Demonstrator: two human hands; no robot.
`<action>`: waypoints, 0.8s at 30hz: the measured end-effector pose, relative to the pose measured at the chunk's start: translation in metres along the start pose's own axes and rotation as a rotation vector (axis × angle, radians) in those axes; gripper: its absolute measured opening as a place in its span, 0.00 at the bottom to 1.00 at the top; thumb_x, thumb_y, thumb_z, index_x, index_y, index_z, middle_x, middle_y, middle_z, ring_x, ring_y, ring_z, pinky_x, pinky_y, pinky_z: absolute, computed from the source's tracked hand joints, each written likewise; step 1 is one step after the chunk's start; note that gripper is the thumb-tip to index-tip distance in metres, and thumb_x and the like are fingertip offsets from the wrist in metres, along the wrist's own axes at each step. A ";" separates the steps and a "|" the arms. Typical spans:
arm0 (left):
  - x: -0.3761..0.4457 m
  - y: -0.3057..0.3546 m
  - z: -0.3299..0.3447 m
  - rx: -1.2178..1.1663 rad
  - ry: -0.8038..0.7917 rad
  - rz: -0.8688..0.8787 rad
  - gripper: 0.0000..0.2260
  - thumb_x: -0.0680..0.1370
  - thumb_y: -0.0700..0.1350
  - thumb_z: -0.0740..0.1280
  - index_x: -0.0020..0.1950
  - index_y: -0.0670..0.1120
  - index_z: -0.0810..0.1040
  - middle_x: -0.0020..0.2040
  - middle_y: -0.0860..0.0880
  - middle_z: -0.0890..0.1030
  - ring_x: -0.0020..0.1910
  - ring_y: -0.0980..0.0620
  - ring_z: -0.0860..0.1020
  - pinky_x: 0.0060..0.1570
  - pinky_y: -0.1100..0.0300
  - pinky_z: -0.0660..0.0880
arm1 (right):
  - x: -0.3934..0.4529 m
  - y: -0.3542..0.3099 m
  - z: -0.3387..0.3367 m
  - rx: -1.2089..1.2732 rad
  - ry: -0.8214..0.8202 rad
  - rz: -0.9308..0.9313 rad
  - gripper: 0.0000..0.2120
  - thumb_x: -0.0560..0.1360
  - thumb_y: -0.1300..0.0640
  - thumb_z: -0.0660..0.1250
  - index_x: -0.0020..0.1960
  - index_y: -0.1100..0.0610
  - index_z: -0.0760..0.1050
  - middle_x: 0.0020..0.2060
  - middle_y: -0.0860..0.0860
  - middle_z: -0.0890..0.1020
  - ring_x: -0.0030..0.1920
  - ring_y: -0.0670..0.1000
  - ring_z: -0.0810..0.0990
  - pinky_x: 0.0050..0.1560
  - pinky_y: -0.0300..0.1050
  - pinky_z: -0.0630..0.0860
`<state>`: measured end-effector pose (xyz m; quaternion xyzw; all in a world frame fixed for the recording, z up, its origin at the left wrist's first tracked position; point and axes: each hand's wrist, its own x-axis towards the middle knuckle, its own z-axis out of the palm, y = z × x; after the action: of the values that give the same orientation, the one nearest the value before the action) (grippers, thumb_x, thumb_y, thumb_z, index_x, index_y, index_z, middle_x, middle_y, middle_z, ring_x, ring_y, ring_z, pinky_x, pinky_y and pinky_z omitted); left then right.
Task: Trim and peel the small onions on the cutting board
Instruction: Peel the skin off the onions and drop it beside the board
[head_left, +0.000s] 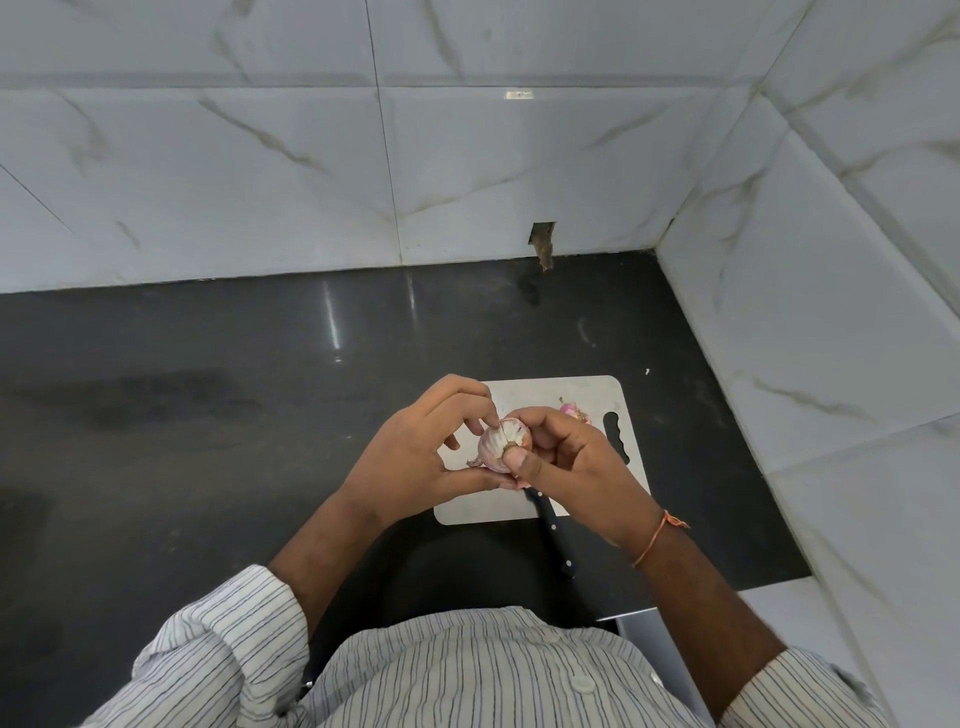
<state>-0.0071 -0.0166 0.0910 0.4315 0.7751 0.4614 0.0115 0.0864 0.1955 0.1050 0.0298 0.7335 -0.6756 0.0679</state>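
Observation:
A small pale pink onion is held above the white cutting board. My left hand cradles it from the left and below, with fingertips on its top. My right hand grips it from the right, thumb pressed on its near end. Part of the skin is split and shows white. Another pink onion piece lies on the board behind my right hand. A black-handled knife lies at the board's near edge, its blade hidden under my hands.
The board sits on a dark countertop in a corner of white marble-tiled walls. A small hole shows in the back wall tile. The counter's front edge is near my striped shirt.

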 end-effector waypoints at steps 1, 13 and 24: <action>0.001 0.002 0.000 -0.009 -0.007 0.000 0.23 0.73 0.58 0.81 0.60 0.49 0.79 0.62 0.55 0.77 0.53 0.53 0.80 0.43 0.56 0.82 | 0.000 -0.001 -0.001 -0.012 -0.002 -0.005 0.13 0.82 0.59 0.71 0.66 0.59 0.78 0.57 0.55 0.87 0.57 0.58 0.86 0.60 0.53 0.84; 0.010 0.006 0.000 -0.113 -0.021 -0.038 0.25 0.69 0.49 0.86 0.57 0.54 0.75 0.60 0.54 0.77 0.52 0.49 0.80 0.42 0.51 0.82 | 0.002 -0.009 0.000 -0.018 0.045 -0.043 0.15 0.80 0.58 0.71 0.65 0.62 0.79 0.55 0.55 0.87 0.56 0.57 0.87 0.58 0.52 0.85; 0.005 0.008 0.003 -0.119 0.041 -0.024 0.22 0.71 0.49 0.85 0.53 0.54 0.73 0.56 0.57 0.76 0.50 0.50 0.79 0.39 0.51 0.81 | 0.002 -0.008 0.000 0.038 0.056 -0.006 0.15 0.81 0.58 0.70 0.66 0.62 0.78 0.56 0.56 0.86 0.58 0.60 0.85 0.59 0.60 0.84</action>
<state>-0.0043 -0.0097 0.0968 0.4111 0.7515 0.5153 0.0268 0.0836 0.1944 0.1128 0.0479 0.7224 -0.6883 0.0448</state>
